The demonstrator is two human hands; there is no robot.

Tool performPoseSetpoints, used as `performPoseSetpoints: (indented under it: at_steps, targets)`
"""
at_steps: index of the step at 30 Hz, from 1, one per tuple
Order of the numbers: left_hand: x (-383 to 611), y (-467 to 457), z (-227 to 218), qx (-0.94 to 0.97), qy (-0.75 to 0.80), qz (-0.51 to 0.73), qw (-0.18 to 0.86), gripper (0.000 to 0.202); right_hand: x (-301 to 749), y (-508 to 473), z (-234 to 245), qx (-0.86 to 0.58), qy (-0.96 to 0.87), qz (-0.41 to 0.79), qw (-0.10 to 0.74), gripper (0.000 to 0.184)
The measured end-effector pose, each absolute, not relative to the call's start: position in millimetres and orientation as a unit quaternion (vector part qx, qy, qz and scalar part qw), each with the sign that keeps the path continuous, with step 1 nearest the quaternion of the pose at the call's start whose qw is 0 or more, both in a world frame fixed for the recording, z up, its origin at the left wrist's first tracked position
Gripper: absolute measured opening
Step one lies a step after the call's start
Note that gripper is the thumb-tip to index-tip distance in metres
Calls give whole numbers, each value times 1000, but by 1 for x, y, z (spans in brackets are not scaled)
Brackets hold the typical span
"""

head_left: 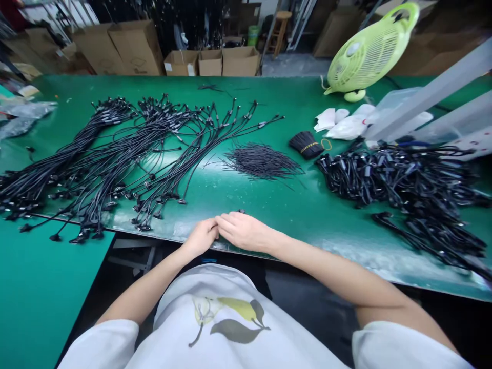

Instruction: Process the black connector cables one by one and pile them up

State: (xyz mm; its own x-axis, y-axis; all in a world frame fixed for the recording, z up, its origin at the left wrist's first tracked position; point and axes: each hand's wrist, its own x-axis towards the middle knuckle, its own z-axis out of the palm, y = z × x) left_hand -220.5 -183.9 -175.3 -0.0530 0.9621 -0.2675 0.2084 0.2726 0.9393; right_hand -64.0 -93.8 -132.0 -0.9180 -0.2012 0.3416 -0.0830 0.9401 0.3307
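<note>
At the bench (307, 215) near edge: left hand (202, 236) and right hand (244, 230) touching, fingers curled, grasp cannot be told; fine fingertip work judged underway; next pick calls for a forward reach to cables (126, 148).

The left hand (202, 237) and right hand (246, 231) are joined at the fingertips on the table (292, 210) edge. A black piece (241, 210) is seen just beyond the right fingers (227, 222). Left of the fingers, cables (115, 154) are fanned out; ties (261, 161) are scattered beyond them; a heap (403, 179) is piled to their right.
</note>
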Motion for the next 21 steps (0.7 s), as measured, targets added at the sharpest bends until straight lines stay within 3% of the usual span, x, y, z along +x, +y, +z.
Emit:
performPoseSetpoints:
  at_steps: [4, 9, 12, 14, 15, 17, 21]
  targets:
    - [-225, -185, -177, 454, 574, 358, 579, 10, -66, -89, -123, 130, -973, -156, 111, 24]
    - [-225, -190, -176, 400, 543, 345, 653, 23, -69, -100, -116, 146, -973, -171, 49, 30]
    - [-221, -193, -174, 393, 563, 336, 645, 29, -75, -104, -117, 133, -981, -143, -11, 29]
    - [-218, -192, -169, 407, 570, 368, 612, 21, -81, -102, -117, 64, -994, -83, -39, 25]
    - [-217, -190, -165, 406, 562, 397, 601, 17, -84, -100, -117, 13, -998, -49, -42, 22]
    - [-218, -183, -157, 373, 529, 458, 609, 30, -90, -97, -116, -92, -995, 2, -26, 19]
    - [-229, -167, -147, 260, 502, 544, 620, 42, -99, -104, -123, -268, -954, 94, 98, 29]
